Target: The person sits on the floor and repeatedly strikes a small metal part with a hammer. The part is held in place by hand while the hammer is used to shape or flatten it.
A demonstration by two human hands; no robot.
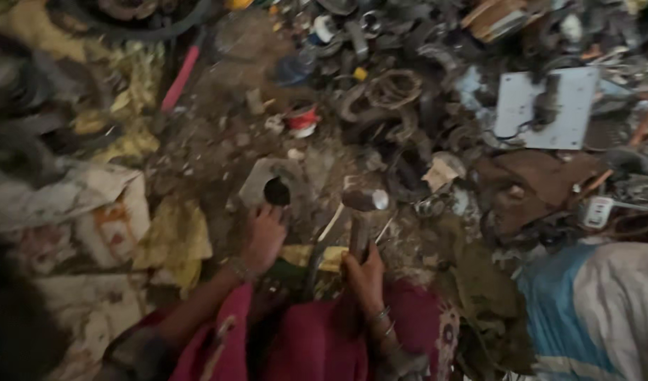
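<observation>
We judge the striking step is in hand: our right hand (pixel 366 275) is closed around the handle of a hammer (pixel 363 212), its metal head raised just right of a grey metal piece with a round hole (pixel 271 185). Our left hand (pixel 264 236) rests fingers-down on that piece's near edge, lying on the dirt floor (pixel 218 134) among scrap. Next move calls for a steady piece and fingers clear of the blow.

Magenta garment (pixel 317 346), metal bangles (pixel 382 317) on wrists
</observation>
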